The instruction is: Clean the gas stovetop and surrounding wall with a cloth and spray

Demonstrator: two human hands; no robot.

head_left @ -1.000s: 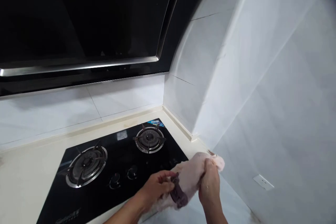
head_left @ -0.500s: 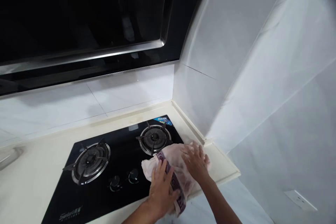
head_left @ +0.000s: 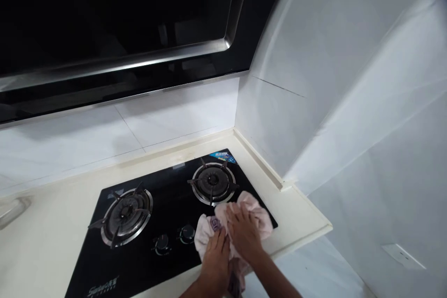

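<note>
A pale pink towel (head_left: 261,216) with a purple patterned band lies bunched over the front right corner of the black glass gas stove (head_left: 174,200). My left hand (head_left: 217,253) presses on the towel's left part, fingers together and closed on the fabric. Beside it, nearly touching, my right hand (head_left: 244,233) grips the middle of the bundle with its fingers sunk into the folds. Part of the towel hangs below my hands past the counter's front edge. Just behind the towel stands the right burner (head_left: 213,180); two black knobs (head_left: 162,242) lie to its left.
The left burner (head_left: 126,214) has a raised pan support. A black range hood (head_left: 139,67) overhangs the stove. The cream counter (head_left: 298,214) ends at a raised lip by the right wall. A clear object (head_left: 14,209) sits at the far left.
My right hand has moved left toward my left hand, drawing the towel together. The towel was spread flatter with its lettered band showing; now it is bunched. The view has shifted slightly.
</note>
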